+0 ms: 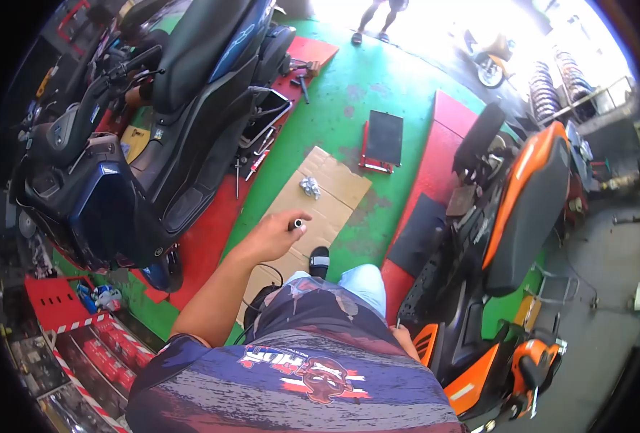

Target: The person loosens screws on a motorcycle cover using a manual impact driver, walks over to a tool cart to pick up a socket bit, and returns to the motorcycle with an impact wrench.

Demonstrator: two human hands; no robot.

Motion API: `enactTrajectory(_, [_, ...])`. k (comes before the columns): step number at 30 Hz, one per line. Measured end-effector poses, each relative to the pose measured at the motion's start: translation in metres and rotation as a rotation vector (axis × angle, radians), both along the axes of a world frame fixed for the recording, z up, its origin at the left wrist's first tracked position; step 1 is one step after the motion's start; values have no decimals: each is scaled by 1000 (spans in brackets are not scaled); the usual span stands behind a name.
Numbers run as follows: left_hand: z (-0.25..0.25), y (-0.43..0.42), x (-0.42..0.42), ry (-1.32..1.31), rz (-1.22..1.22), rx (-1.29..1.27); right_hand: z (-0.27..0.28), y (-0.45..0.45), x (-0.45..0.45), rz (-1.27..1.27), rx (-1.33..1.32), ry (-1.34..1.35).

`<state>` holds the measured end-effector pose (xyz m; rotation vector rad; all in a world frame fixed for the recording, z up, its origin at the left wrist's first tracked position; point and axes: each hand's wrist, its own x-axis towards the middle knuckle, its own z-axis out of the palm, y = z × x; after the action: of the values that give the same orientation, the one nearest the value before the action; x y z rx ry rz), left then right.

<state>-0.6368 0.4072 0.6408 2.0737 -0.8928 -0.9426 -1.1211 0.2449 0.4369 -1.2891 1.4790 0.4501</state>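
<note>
In front of my body, my left hand [275, 235] is closed with its fingers curled round a short dark cylinder [296, 225] that has a shiny ring-like end. Below and beyond this hand lies a flat sheet of cardboard [334, 191] on the floor. A silvery metal part [310, 187] rests on the cardboard, apart from the hand. Down at my right side, my right hand [404, 339] shows only in part, closed near the orange scooter [525, 177]. A thin metallic tip pokes out by its fingers; the rest is hidden.
A dark blue scooter [118, 209] stands on the left over a red ramp [215, 245], with hand tools [260, 153] lying on it. A black-topped lift stand [385, 137] sits ahead. Red drawers [107, 353] are at lower left. Another person's legs [373, 20] show at the far doorway.
</note>
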Motion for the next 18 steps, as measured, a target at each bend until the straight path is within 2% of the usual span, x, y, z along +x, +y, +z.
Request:
enactTrajectory(1, [7, -11, 11, 43, 67, 14, 2, -16, 8, -58, -5, -1])
enactTrajectory(4, [6, -40, 36, 103, 212, 47, -14, -73, 19, 25, 43, -102])
enactTrajectory(5, [3, -51, 43, 126, 257, 58, -27, -95, 22, 17, 7, -57])
enactTrajectory(8, [-29, -82, 55, 96, 347, 51, -5, -181, 76, 25, 37, 10])
enactTrajectory(11, [-45, -135, 58, 189, 444, -10, -25, -289, 107, 119, -35, -113])
enactTrajectory(12, [-37, -157, 56, 192, 465, -11, -24, -320, 123, 108, -82, -117])
enactTrajectory(15, [-18, -221, 61, 194, 505, 62, -43, -427, 158, -158, 104, -84])
enactTrajectory(18, [-15, -257, 60, 191, 509, 9, -34, -507, 207, 75, -128, -233])
